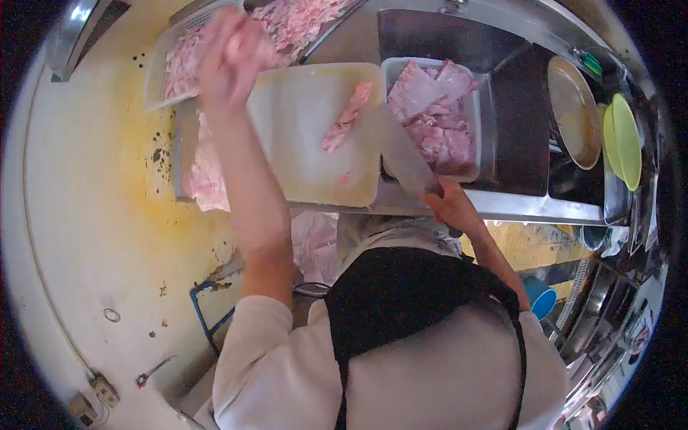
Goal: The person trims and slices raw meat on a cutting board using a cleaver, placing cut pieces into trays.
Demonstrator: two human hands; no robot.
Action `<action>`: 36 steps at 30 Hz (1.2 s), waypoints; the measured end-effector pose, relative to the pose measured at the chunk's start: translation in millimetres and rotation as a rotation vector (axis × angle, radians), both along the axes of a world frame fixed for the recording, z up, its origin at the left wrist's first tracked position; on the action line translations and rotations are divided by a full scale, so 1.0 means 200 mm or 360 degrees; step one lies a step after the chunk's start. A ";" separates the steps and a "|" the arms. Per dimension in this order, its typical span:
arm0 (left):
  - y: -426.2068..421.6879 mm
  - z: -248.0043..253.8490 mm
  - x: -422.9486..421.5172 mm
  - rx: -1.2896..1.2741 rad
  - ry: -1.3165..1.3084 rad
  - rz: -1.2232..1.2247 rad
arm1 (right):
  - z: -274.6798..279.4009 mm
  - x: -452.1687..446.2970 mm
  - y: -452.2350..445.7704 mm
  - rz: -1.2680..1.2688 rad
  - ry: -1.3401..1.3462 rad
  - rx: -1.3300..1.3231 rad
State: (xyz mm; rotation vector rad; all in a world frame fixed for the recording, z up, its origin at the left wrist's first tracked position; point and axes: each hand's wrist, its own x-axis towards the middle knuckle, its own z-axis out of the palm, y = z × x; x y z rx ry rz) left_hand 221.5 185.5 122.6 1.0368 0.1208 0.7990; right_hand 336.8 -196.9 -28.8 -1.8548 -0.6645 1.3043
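My right hand (457, 206) is closed around the handle of a broad-bladed knife (405, 152), its blade slanting up over the right edge of the white cutting board (294, 129). A strip of raw meat (349, 116) lies on the board, with a small scrap (344, 179) below it. My left hand (235, 57) is raised at the upper left, over a white perforated basket (159, 79) of cut meat. Motion smears its fingers, and I cannot make out whether it holds a piece. Large meat slabs (433, 89) fill a white tub (476, 129) right of the board.
More chopped meat (304, 25) is heaped behind the board. Pale meat (206, 175) lies along the board's left side. Farther right are a round pan (573, 111) and green bowls (625, 142). A stained wall (93, 179) borders the left, and a blue bucket (539, 297) stands below.
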 end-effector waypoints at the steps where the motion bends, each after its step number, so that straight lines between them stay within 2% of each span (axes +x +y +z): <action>1: 0.26 -0.38 0.13 0.0596 0.0436 0.0215 | 0.01 0.00 -0.01 -0.0040 -0.0033 -0.0032; 2: 0.52 -0.76 0.25 0.1433 0.1099 0.0577 | 0.01 0.00 -0.02 -0.0076 -0.0064 -0.0060; 3: 0.77 -1.12 0.37 0.1995 0.1538 0.0870 | -0.03 -0.02 -0.06 -0.0163 -0.0151 -0.0011; 5: 0.33 -1.02 0.37 0.1244 0.1392 0.0349 | -0.17 -0.03 -0.14 -0.0349 -0.0342 0.0107; 8: -0.13 -0.99 0.38 0.1667 0.1639 0.0025 | -0.05 -0.04 -0.19 -0.0532 -0.0035 -0.0019; 9: -0.19 -1.03 0.36 0.1836 0.1700 -0.0009 | -0.07 -0.06 -0.21 -0.0597 -0.0005 0.0129; 12: -0.13 -1.02 0.38 0.1580 0.1711 -0.0455 | -0.09 -0.07 -0.22 -0.0700 0.0045 0.0100; 15: -0.14 -0.77 0.31 0.0925 0.1659 -0.0507 | -0.11 -0.08 -0.21 -0.0681 0.0080 0.0115; 18: -0.14 -0.55 0.24 0.0432 0.1441 -0.0395 | -0.15 -0.06 -0.18 -0.0572 0.0003 0.0102; 22: -0.21 -0.27 0.15 0.0243 0.1230 -0.0117 | -0.25 -0.04 -0.12 -0.0517 -0.0021 0.0064; 24: -0.21 -0.29 0.09 0.0278 0.1340 0.0003 | -0.28 -0.04 -0.08 -0.0516 -0.0131 0.0094; 26: -0.24 -0.39 0.02 0.0241 0.1436 0.0084 | -0.19 -0.05 0.00 -0.0683 0.0020 0.0224; 27: -0.22 -0.50 -0.02 0.0326 0.1601 0.0059 | -0.15 -0.06 0.03 -0.0775 0.0092 0.0286; 29: -0.17 -0.81 -0.12 0.0493 0.1928 -0.0005 | -0.17 -0.04 0.05 -0.0657 0.0069 0.0136; 32: -0.17 -1.06 -0.16 0.1787 0.1712 0.0547 | -0.16 -0.02 0.14 -0.0521 0.0101 0.0128; 36: -0.29 -0.97 0.02 0.1925 0.1487 0.0641 | -0.23 0.00 0.34 -0.0322 -0.0011 0.0275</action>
